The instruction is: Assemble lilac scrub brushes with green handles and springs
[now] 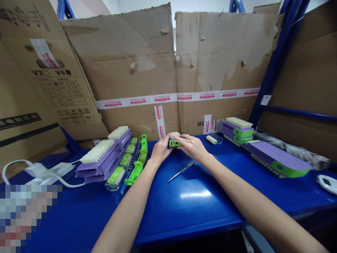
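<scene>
Both hands are at the back middle of the blue table, around one purple and green brush (174,142) with pale bristles facing up. My left hand (161,149) grips its left side, fingers wrapped round the edge. On the right side, my right hand (193,147) holds the brush too, its fingers reaching over the bristles and the green end. In front of the hands a screwdriver (181,171) with a clear handle lies on the table, touched by neither hand. The palms and thumbs are partly hidden.
Stacked purple brush parts (105,160), clear green-capped cases (116,177), springs and green end pieces (135,174) stand left. Brushes (279,158) and a small roller (211,139) lie right. A power strip (56,172) with cables is far left; cardboard (126,66) walls the back.
</scene>
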A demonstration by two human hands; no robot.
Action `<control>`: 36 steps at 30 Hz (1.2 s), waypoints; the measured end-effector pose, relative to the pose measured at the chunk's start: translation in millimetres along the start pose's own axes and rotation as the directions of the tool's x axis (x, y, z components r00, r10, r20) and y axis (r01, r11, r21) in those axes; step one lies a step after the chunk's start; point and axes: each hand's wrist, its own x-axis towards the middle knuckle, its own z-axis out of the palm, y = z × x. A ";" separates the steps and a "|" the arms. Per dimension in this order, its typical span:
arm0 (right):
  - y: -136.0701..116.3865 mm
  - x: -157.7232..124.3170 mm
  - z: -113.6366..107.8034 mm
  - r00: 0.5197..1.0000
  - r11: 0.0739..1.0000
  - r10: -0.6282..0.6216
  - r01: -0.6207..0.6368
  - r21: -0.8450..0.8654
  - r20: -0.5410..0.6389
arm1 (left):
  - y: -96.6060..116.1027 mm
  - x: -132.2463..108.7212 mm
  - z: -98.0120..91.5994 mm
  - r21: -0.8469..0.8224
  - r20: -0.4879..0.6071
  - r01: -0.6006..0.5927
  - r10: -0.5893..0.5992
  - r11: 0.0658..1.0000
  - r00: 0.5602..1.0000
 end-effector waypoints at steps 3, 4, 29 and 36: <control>1.1 -0.2 0.0 0.999 1.000 -0.023 0.022 0.015 0.034 | 0.2 0.2 -0.2 -0.041 -0.011 0.012 -0.013 0.999 1.000; 1.5 -0.1 -0.3 0.999 0.999 -0.026 0.025 0.027 0.042 | 0.4 0.2 -0.2 -0.059 -0.018 0.024 -0.025 0.998 1.000; 3.0 -1.6 12.8 0.917 0.842 0.398 -0.372 0.389 0.016 | -4.7 0.9 -0.1 -0.056 -0.020 -0.003 0.002 0.998 1.000; -1.7 -0.5 16.4 0.887 0.795 0.457 -0.438 0.419 0.059 | -5.6 0.5 2.8 0.042 0.007 -0.072 0.072 0.996 0.997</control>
